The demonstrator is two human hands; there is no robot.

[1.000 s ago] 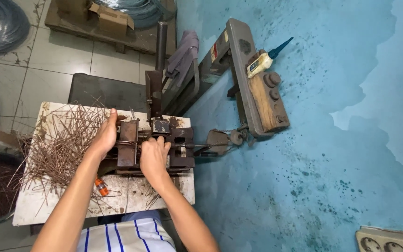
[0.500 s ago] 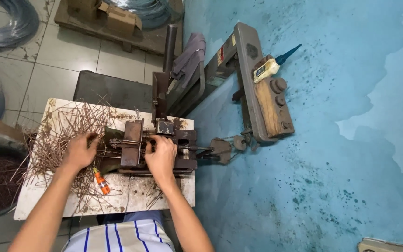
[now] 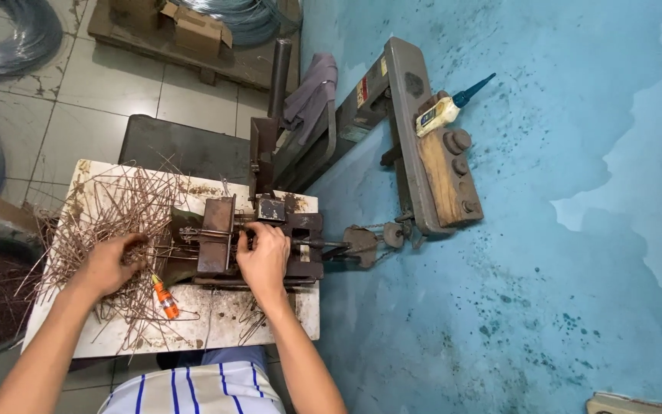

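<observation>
Left hand (image 3: 113, 264), earlier at the rusty metal bending jig (image 3: 250, 245), has moved out onto the heap of thin rusty wire rods (image 3: 116, 211) on the left half of the small white worktable (image 3: 285, 318); forearm stretched diagonally from the lower left, palm down, fingers curled into the rods, whether any rod is actually gripped cannot be told; right hand (image 3: 264, 257) stays on the jig at the table's middle, wrist straight, forearm rising from below, fingers bent and closed over the jig's front block beside a horizontal shaft (image 3: 319, 245) that runs right toward the blue wall (image 3: 561, 192); what exactly the fingers pinch is hidden; small orange-handled tool (image 3: 164, 297) lying on the tabletop just below the left hand, among loose rods; grey steel lever frame with wooden block (image 3: 430, 146) leaning along the wall behind the jig, a small oil bottle with blue spout (image 3: 446, 107) resting on it; grey cloth (image 3: 308, 92) draped over an upright bar; coils of wire (image 3: 17, 38) on the tiled floor, upper left.
</observation>
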